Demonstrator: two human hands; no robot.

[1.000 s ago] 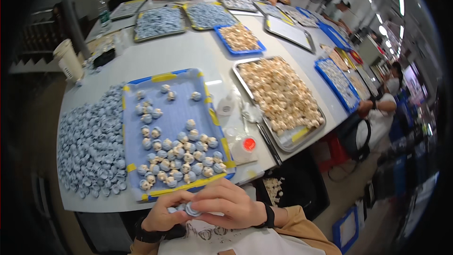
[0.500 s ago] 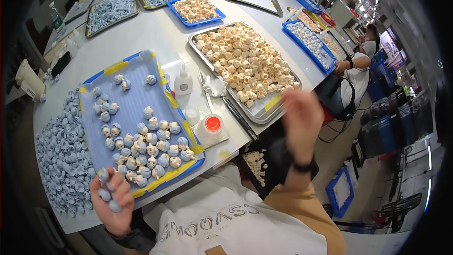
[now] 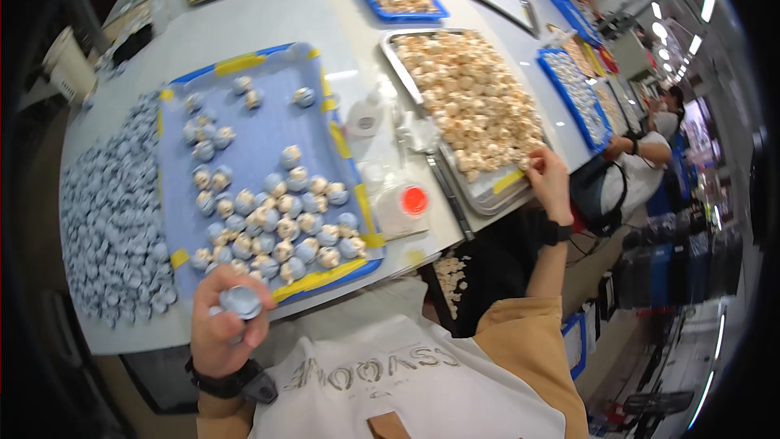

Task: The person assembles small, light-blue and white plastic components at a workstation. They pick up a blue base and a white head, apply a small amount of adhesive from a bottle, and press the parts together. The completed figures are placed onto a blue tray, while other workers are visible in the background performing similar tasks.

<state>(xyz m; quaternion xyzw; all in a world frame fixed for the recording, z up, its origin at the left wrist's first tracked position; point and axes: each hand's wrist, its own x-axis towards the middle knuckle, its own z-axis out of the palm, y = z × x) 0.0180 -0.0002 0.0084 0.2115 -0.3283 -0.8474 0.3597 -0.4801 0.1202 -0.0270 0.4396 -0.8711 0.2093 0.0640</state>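
Note:
My left hand [image 3: 223,321] is curled around several pale blue, hollow cap-shaped pieces. One blue cap [image 3: 241,302] faces up with its hollow side showing, held at the thumb and fingers. This hand hovers at the near left corner of a blue tray [image 3: 183,232] edged with yellow tape, in which cream doll heads with blue caps [image 3: 286,229] lie. Over at the right, my right hand [image 3: 551,183] pinches at the edge of a heap of small cream doll heads [image 3: 467,102] in a metal tray [image 3: 487,202]; its fingertips seem closed on one cream head, though blur hides detail.
Loose blue caps [image 3: 114,219] are piled left of the blue tray. Between the trays stand a white bottle [image 3: 366,118], a jar with a red top [image 3: 413,201] and a black-handled tool [image 3: 449,195]. More filled trays line the far side. A person [image 3: 650,154] sits at the right.
My right hand has come down from mid-air to the metal tray's near right corner. My left hand has moved right and turned, bringing a blue cap's hollow side up. The view has shifted.

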